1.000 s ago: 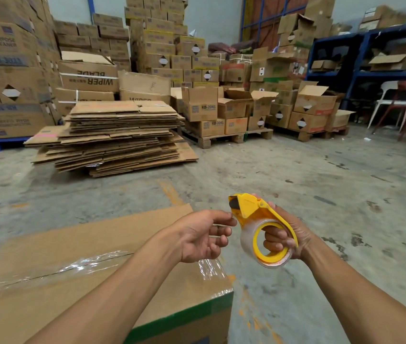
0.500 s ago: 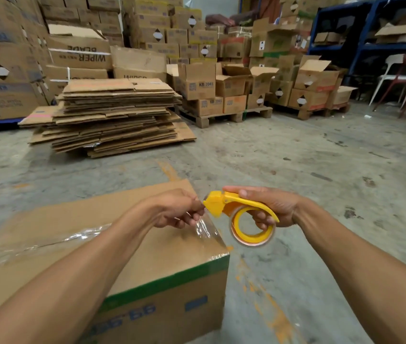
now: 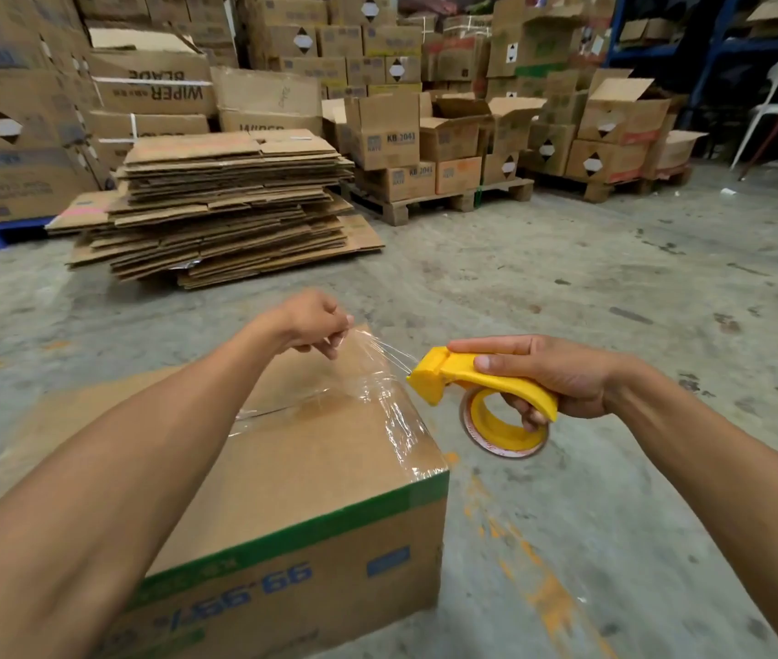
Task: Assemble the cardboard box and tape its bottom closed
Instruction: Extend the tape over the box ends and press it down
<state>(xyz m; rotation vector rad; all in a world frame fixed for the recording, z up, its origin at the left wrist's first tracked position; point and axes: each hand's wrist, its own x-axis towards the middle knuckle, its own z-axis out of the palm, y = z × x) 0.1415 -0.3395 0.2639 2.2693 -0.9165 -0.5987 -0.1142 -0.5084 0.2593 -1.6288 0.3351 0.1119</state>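
Note:
An assembled cardboard box (image 3: pixel 311 473) with a green band stands on the floor in front of me, its print upside down. A strip of clear tape runs along the seam of its top face and down the right edge. My right hand (image 3: pixel 548 378) grips a yellow tape dispenser (image 3: pixel 482 387) just off the box's right edge. My left hand (image 3: pixel 315 325) pinches the free end of the clear tape (image 3: pixel 379 356) above the far right corner. The tape is stretched between my left fingers and the dispenser's mouth.
A pile of flattened cardboard sheets (image 3: pixel 230 206) lies on the concrete floor (image 3: pixel 591 287) ahead. Stacked boxes on pallets (image 3: pixel 444 202) fill the back. Blue shelving (image 3: pixel 710 45) and a white chair (image 3: pixel 776 102) are at the far right. Orange paint marks streak the floor beside the box.
My left hand took hold of the tape end and pulled it up and away from the dispenser. My right hand turned the dispenser sideways, toward the box's right edge. The camera tilted down.

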